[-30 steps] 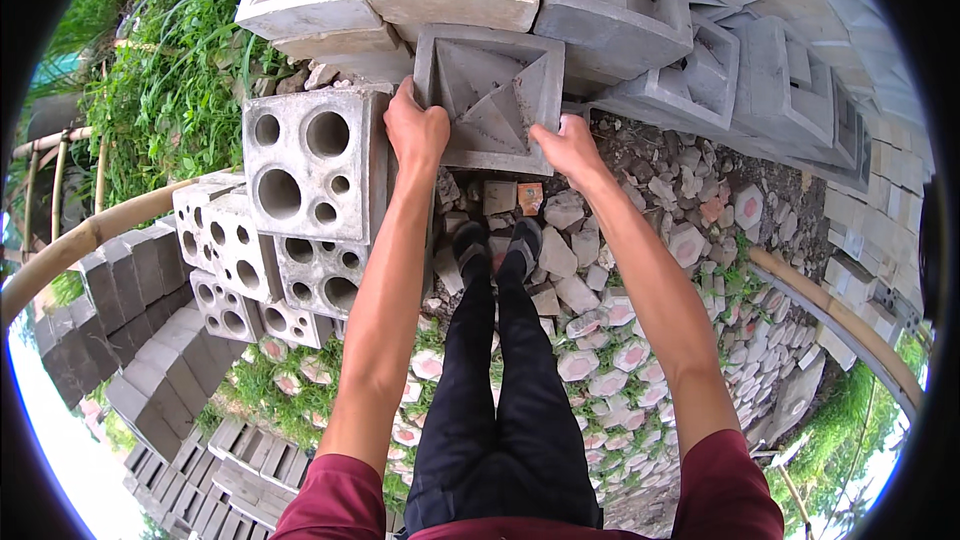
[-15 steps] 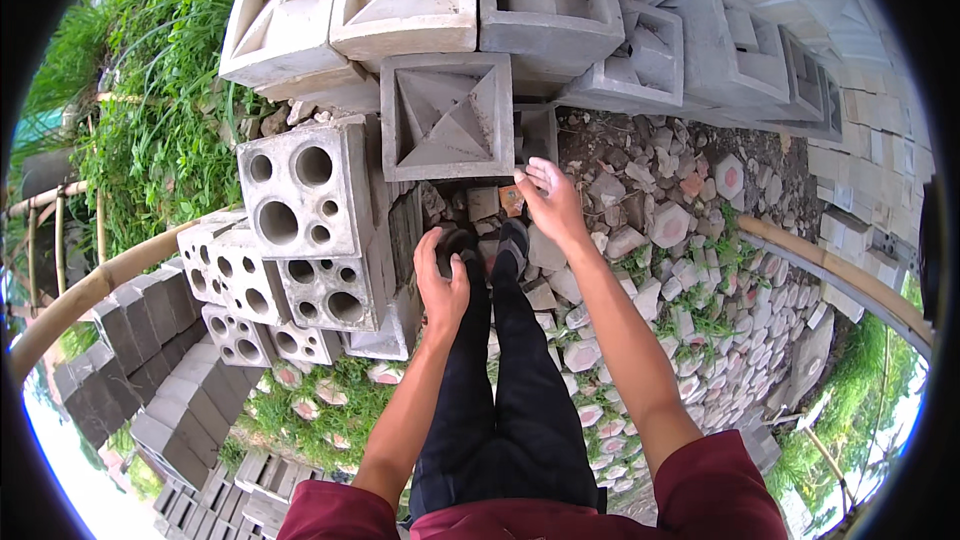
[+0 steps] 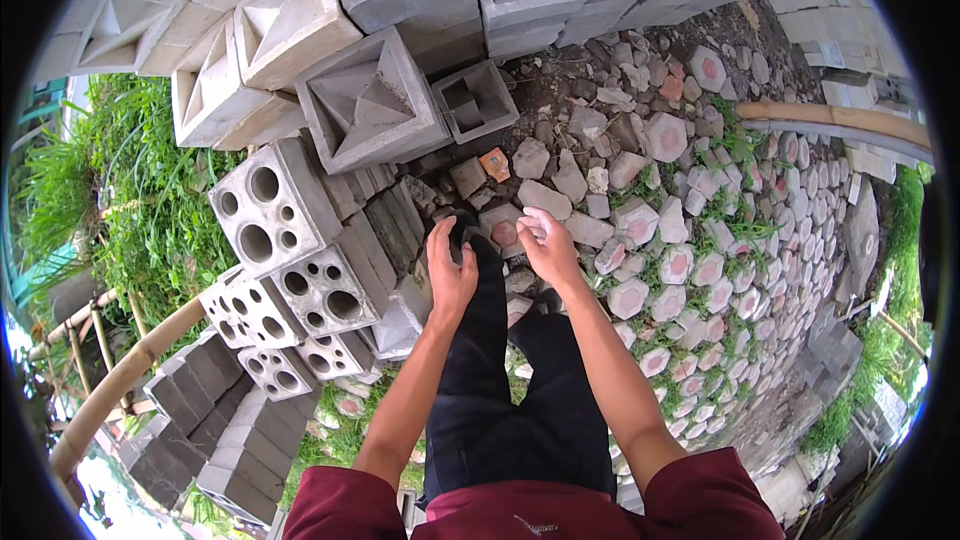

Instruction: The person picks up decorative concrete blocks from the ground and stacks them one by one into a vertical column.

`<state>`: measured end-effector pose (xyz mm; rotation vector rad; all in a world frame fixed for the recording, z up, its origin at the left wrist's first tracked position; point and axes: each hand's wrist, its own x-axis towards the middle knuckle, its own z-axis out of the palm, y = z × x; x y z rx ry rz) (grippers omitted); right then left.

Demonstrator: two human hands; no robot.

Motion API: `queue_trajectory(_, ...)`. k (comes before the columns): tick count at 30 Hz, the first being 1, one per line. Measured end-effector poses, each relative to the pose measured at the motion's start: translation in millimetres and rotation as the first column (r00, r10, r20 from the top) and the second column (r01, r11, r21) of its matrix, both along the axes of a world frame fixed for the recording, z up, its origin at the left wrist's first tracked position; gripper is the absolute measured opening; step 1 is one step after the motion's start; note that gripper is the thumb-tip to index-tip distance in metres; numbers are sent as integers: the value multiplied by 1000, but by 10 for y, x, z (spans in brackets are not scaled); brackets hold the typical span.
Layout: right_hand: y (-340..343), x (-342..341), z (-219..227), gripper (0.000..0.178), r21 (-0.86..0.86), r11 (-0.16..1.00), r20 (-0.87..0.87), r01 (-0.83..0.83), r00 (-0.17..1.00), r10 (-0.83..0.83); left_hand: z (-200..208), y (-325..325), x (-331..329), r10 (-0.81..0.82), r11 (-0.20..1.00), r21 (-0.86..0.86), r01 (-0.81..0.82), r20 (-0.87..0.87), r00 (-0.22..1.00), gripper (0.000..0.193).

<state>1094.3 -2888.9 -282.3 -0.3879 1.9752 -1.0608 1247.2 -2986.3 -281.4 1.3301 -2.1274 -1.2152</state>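
My left hand (image 3: 452,265) hangs in front of my legs with its thumb and fingers apart and nothing in it. Close by on the right, my right hand (image 3: 549,245) is also bare, its fingers loosely bent and spread. Beyond both hands, a grey concrete vent block (image 3: 372,100) with slanted triangular faces inside sits at the front of the stack, touched by neither hand. A smaller hollow concrete block (image 3: 474,100) stands against its right side. Left of my left hand rises a pile of concrete blocks with round holes (image 3: 268,208).
Broken stones and hexagonal pavers (image 3: 640,220) cover the uneven ground to the right, with grass between them. An orange brick piece (image 3: 495,164) lies ahead of my feet. A bamboo pole (image 3: 835,121) runs at the right; plain grey blocks (image 3: 245,470) stand at the lower left.
My view has turned, so the blocks appear further left. My right hand has come away from the vent block's near corner, toward me. One foot has stepped back.
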Motion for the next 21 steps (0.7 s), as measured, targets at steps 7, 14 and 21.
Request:
queue_trajectory(7, 1058, -19, 9, 38, -82, 973, -12, 216, 976, -218, 56, 841, -201, -193, 979, -67, 190, -38, 980, 48)
queue_trajectory(14, 3052, 98, 315, 37, -185, 893, -167, 411, 882, -440, 327, 2157, -302, -461, 874, -182, 451, -15, 887, 46)
queue_trajectory(21, 5387, 515, 1307, 38, -273, 678, -321, 683, 600, -733, 1246, 3913, -712, -715, 698, -157, 699, -94, 693, 45)
